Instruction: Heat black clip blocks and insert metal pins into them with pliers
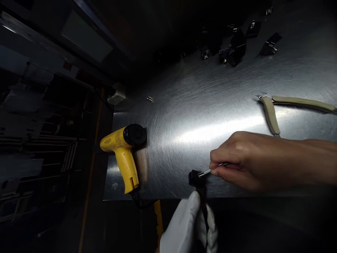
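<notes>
My left hand (181,223), in a white glove, is closed at the table's front edge. It grips a dark cable (203,207) that leads up to a small black connector (194,178). My bare right hand (240,160) pinches a thin metal rod (205,173) between thumb and forefinger. The rod points left, and its tip meets the right side of the connector. Whether the tip goes inside, I cannot tell. A little dark wire or shaft shows at the pinching fingertips; the rest is hidden in the hand.
A yellow heat gun (122,147) lies left on the metal table (171,133). Beige-handled cutters (271,109) lie beyond my right hand. Several black parts with metal clips (237,47) lie at the back. Small metal pieces (150,98) rest near a white box (117,94).
</notes>
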`<state>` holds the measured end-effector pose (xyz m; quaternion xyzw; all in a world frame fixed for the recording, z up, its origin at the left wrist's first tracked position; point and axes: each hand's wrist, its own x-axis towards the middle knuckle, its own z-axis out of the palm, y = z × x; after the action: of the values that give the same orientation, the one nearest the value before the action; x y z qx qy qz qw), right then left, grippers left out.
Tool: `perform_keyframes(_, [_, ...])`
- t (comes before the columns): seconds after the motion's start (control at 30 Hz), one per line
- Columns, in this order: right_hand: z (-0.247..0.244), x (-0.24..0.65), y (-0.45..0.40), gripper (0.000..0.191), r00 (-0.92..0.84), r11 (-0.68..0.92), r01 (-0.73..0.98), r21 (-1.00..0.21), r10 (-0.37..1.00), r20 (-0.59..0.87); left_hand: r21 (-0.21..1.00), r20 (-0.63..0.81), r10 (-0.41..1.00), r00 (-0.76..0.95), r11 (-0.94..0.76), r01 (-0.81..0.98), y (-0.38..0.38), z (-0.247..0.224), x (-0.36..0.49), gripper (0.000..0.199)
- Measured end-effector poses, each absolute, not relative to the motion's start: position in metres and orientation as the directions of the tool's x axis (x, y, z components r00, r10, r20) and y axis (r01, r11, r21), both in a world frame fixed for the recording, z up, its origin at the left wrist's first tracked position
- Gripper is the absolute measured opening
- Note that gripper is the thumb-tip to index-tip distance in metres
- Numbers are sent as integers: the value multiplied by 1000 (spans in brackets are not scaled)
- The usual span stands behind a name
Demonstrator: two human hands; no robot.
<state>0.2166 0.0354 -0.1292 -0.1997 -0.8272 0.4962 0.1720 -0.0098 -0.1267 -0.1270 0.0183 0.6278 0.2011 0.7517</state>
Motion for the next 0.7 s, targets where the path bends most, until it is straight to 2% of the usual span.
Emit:
perform_keyframes(0.2, [-124, 222, 42, 14, -905, 362, 208, -909, 423, -39, 294, -940, 305, 151, 951, -92, -129, -121, -36, 51])
perform_keyframes(0.33, [-119, 221, 46, 17, -905, 311, 207, -927, 421, -61, 305, -942, 304, 143, 952, -14, -129, -124, -42, 52])
perform_keyframes(0.6, [-116, 219, 50, 16, -893, 260, 234, -937, 438, -102, 387, -915, 383, 129, 922, 4, -127, -131, -39, 53])
perform_keyframes(0.7, [-118, 219, 50, 14, -892, 238, 220, -946, 441, -97, 369, -906, 364, 215, 929, -16, -128, -141, -34, 67])
